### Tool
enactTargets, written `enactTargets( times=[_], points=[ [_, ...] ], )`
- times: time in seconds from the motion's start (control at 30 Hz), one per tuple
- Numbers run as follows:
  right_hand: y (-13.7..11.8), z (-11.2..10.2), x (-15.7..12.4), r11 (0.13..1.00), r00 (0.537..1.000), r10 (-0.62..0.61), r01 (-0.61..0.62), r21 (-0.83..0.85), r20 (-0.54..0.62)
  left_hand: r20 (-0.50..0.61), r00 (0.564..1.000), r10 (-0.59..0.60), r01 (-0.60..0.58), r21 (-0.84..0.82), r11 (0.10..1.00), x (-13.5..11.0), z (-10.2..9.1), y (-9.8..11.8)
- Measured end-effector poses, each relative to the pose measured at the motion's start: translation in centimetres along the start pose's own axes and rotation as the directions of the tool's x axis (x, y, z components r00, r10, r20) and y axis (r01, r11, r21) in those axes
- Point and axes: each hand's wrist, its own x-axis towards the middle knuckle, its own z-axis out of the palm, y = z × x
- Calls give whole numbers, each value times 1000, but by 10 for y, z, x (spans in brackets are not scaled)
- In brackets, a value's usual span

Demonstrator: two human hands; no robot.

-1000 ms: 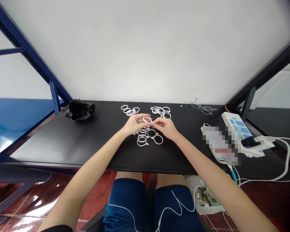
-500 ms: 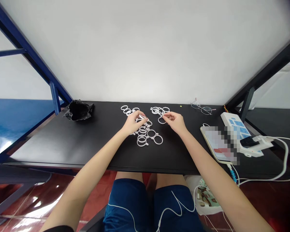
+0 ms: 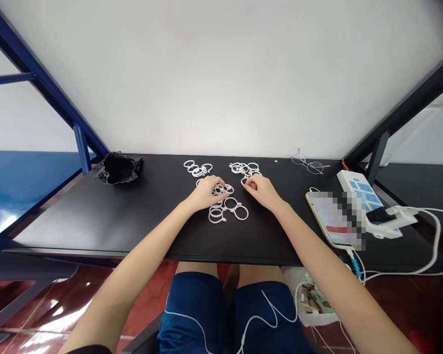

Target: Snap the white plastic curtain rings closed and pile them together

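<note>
Thin white rings with small tabs, like curtain rings, lie in three groups on the black table. My left hand is over the middle pile of rings, its thumb and fingers apart around some of them; I see none clearly gripped. At the near edge of the back right group of rings, my right hand has thumb and fingertips pinched together. One ring there is partly covered by its fingers, and what the pinch holds is hidden. Farther back on the left lies another small group of rings.
A crumpled black plastic bag stands open at the left. Eyeglasses lie at the back right. Near my right forearm are a phone, a power strip and white cables. Blue metal posts frame the left side.
My left hand has come down lower over the middle pile and its fingers have spread. My right hand has shifted slightly left and nearer, its fingers more curled.
</note>
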Motion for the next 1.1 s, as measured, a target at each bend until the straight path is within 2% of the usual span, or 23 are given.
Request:
enactTargets(
  times=[0.2, 0.3, 0.4, 0.57, 0.7, 0.87, 1.1],
  points=[
    [-28, 12, -6, 966, 997, 3, 17, 256, -79, -96, 995, -6, -4, -103, 995, 1, -2, 9],
    [-45, 22, -11, 907, 994, -89, 106, 407, -61, -118, 991, -56, 26, -240, 970, 2, -4, 11],
    [-56, 27, -15, 862, 986, -155, 162, 481, -53, -109, 992, -71, 27, -365, 930, 3, -5, 13],
    [-58, 28, -18, 874, 972, -235, 219, 433, -18, -37, 998, -50, 20, -556, 831, 4, -4, 15],
    [-56, 28, -17, 890, 961, -272, 268, 370, -43, -59, 994, -87, 28, -646, 763, 4, -3, 14],
    [-56, 29, -17, 884, 953, -299, 292, 364, -38, -95, 991, -91, 16, -604, 797, 4, -5, 11],
    [-54, 31, -18, 887, 952, -306, 289, 361, -11, -67, 995, -77, 24, -578, 816, 5, -8, 12]
  ],
)
